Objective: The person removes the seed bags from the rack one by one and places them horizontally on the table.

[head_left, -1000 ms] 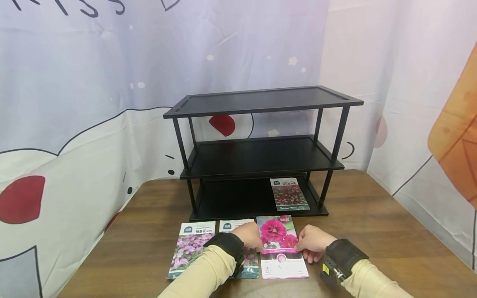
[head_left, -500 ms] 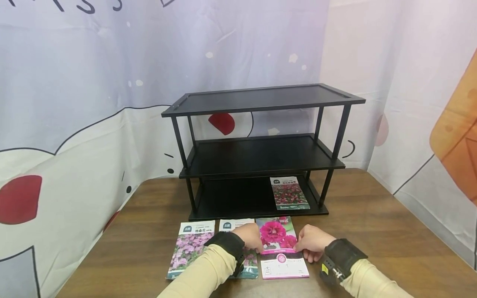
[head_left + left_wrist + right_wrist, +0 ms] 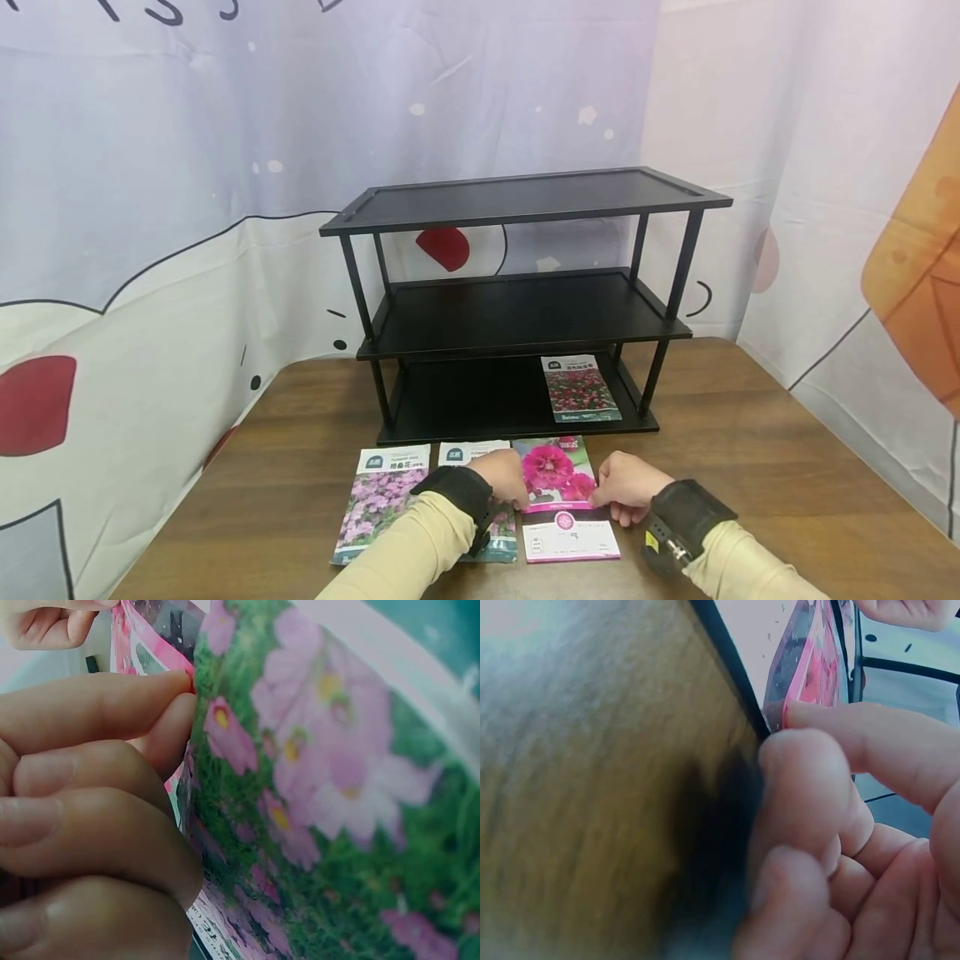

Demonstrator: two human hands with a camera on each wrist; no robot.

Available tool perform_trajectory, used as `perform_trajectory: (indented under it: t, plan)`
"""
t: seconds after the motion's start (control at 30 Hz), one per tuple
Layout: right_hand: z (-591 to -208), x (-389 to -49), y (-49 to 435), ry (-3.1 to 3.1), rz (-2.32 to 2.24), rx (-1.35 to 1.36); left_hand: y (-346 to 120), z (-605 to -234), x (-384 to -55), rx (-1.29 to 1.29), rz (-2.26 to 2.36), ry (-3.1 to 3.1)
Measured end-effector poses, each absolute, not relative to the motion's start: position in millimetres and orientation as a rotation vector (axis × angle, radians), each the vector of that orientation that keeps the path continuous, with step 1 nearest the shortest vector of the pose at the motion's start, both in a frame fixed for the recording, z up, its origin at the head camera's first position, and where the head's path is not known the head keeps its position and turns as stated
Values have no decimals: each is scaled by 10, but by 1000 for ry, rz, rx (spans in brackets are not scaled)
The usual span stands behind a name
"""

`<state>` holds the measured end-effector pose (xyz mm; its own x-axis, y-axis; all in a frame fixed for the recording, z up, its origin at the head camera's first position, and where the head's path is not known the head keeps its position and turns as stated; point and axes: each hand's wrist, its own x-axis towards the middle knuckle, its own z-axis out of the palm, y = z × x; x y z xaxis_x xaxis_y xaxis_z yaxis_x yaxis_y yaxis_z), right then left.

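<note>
A seed packet with bright pink flowers (image 3: 550, 471) lies on the table, its surface bent across the middle. My left hand (image 3: 501, 475) pinches its left edge between thumb and index finger, the other fingers curled. On the opposite edge, thumb and index finger of my right hand (image 3: 628, 485) pinch the same packet; that grip shows close up in the right wrist view. Partly hidden under my left hand and wrist is a second packet with pale pink flowers (image 3: 501, 542). Another pale pink flower packet (image 3: 384, 500) lies left of it, partly covered by my left sleeve.
Behind the packets stands a black three-tier shelf (image 3: 517, 312). On the right of its bottom tier lies a red-flowered seed packet (image 3: 579, 390). The wooden table (image 3: 750, 450) extends to both sides, with a printed cloth backdrop (image 3: 180, 167) behind and beside it.
The bright pink packet has bent between my hands, its lower part now angled and looking shorter. Both hands keep their grip in nearly the same place. The head view has shifted slightly.
</note>
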<state>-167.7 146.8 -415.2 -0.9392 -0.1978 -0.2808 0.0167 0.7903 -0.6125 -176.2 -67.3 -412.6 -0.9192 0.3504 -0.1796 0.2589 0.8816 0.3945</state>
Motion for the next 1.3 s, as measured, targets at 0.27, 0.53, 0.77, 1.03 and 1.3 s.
perform_trajectory:
  t: [0.27,0.53,0.77,1.03,1.3]
  plan:
    - [-4181,-1671,1457,2664,-929,-186,-670,-4135,-1761,485,583,2817]
    - [-4081,-1920,1531,2665,-1223,-172,-726,-3884,-2070,377,804,2850]
    - [-3886,-2359,1707,2799,-1252,-95,-662,-3792,-2461,176,1173,2796]
    - [-3890,-2654,1788,2886,-1157,-136,-370,-3924,-2711,55,1321,2740]
    - [-3978,-2803,1742,2829,-1117,-37,-194,-4763,-3519,121,1390,2620]
